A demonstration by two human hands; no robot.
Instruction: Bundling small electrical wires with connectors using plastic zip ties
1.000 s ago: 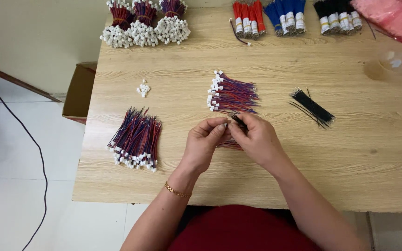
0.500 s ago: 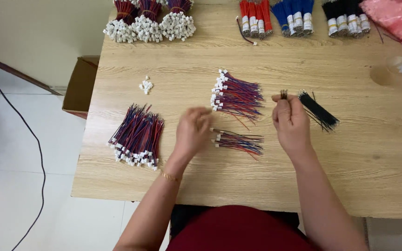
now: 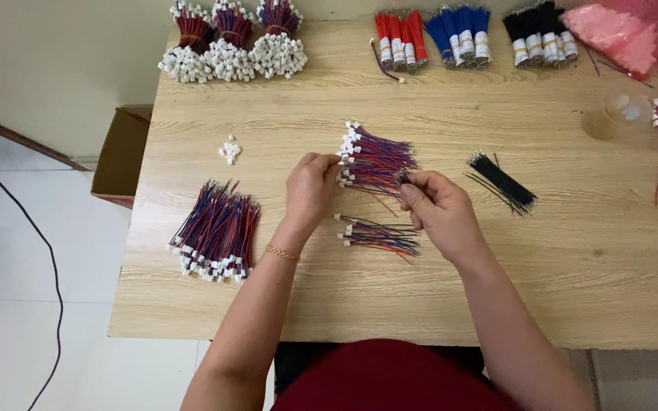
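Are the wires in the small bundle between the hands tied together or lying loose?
Loose, it seems: the small wire bundle lies flat, strands fanning, no tie visible.

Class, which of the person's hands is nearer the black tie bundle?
Right. The right hand lies just left of the black tie bundle; the left hand sits farther left.

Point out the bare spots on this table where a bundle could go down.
Free table: the near right corner, below the black ties; and the strip between the left wire pile and the left hand. Crowded: the back edge, and around both hands, where the right hand works between two wire bunches.
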